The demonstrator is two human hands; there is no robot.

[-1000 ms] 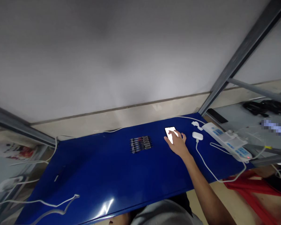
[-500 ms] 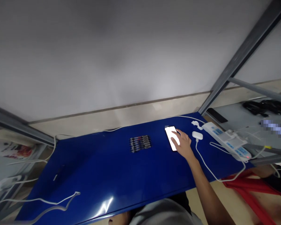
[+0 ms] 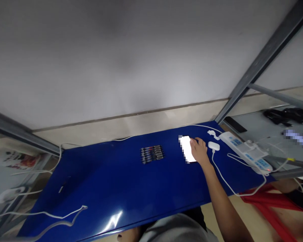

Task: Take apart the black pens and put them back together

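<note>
A smartphone (image 3: 187, 150) with a bright white screen lies flat on the blue tabletop (image 3: 111, 188); part of it is pixelated. My right hand (image 3: 200, 153) is closed at its right edge, the thumb at the screen side and the other fingers curled along the outside. Left of the phone, several dark pens (image 3: 152, 154) lie side by side in a neat stack of rows. Just right of the hand sits a small white case (image 3: 213, 146) with a cable plugged into it. My left hand does not show.
A white power strip (image 3: 246, 151) with plugs lies at the table's right end, near a crumpled white piece (image 3: 213, 135). A white cable (image 3: 65, 215) crosses the left front corner. Grey metal posts (image 3: 257, 67) flank the table. Red fabric (image 3: 275, 201) shows at lower right.
My right hand has drawn back from over the screen to the phone's right edge, and its spread fingers have curled in. The pens have not moved.
</note>
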